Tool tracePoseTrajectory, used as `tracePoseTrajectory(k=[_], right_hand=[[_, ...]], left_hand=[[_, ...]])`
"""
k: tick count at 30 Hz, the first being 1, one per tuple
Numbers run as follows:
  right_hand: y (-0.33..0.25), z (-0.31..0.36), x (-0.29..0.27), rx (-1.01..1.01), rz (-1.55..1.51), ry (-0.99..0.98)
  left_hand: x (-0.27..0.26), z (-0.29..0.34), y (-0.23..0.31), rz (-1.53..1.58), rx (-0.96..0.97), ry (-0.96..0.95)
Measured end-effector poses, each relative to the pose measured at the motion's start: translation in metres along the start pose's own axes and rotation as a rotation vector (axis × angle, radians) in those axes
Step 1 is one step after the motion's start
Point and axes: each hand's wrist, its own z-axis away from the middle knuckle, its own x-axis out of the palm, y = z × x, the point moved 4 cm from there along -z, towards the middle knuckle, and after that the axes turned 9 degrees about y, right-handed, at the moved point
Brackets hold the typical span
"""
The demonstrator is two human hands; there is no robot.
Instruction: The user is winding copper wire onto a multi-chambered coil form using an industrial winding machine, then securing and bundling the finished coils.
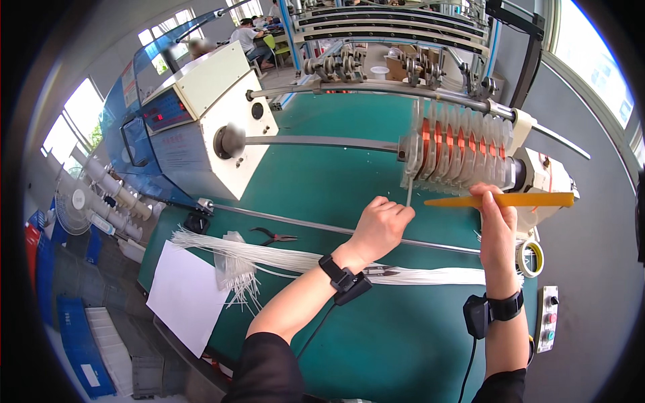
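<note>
My left hand is closed, its fingers pinching the lower end of a thin white tube. That tube runs up to the left end of a row of clear bobbins wound with copper wire. The bobbins sit on a metal shaft. My right hand, just below the bobbins' right end, grips a flat yellow stick between thumb and fingers. The stick lies roughly level, its tapered tip pointing left toward my left hand. Beneath both forearms stretches a bundle of thin white tubes.
A winding machine stands at the left of the green table. A metal rod crosses in front. Pliers, white paper, a tape roll and a button box lie around. People sit far back.
</note>
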Motion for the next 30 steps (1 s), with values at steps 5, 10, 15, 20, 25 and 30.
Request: tracePoseTrajectory(k=[5,10,15,20,25,30], right_hand=[[-0.014,-0.021,0.003,0.001,0.04,0.03],[-0.018,-0.042,0.009,-0.017,-0.04,0.036],[-0.01,-0.043,0.009,-0.076,-0.04,0.045],[-0.021,-0.027,0.005,-0.09,-0.004,0.079],[-0.036,0.034,0.004,-0.51,0.364,0.169],[-0.031,0.053,0.015,-0.568,0.509,0.192]], left_hand=[[-0.015,-0.006,0.001,0.449,-0.48,0.303],[-0.044,-0.031,-0.019,0.707,-0.651,0.574],[-0.053,-0.038,-0.018,-0.203,-0.284,0.361],[-0.058,-0.035,-0.014,-0.277,-0.203,0.227],[-0.063,-0.029,0.009,-0.091,-0.349,0.297],[-0.028,-0.026,-0.012,0.084,-0.469,0.3]])
